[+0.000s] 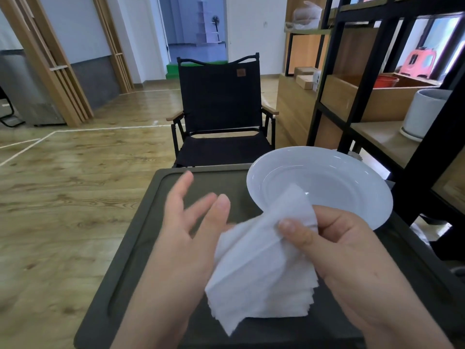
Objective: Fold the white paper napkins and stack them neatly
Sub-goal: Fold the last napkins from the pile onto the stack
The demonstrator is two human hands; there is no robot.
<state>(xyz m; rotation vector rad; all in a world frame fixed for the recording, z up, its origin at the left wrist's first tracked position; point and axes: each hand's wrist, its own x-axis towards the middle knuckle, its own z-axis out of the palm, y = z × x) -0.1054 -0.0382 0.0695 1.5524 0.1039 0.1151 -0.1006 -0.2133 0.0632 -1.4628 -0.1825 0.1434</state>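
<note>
A white paper napkin (254, 258) hangs in the air over a stack of white napkins (284, 302) that lies on the dark table (141, 248). My right hand (334, 245) pinches the lifted napkin's upper corner between thumb and fingers. To the left of the napkin, my left hand (191, 222) is spread with straight fingers, its fingertips close to the napkin's upper left edge; whether they touch it is unclear. The hanging napkin covers part of the stack.
A white plate (352, 182) sits at the table's far right corner, just behind the lifted napkin. A black folding chair (221, 109) faces the table's far edge. A black-framed shelf unit (402, 102) with a white pot stands to the right.
</note>
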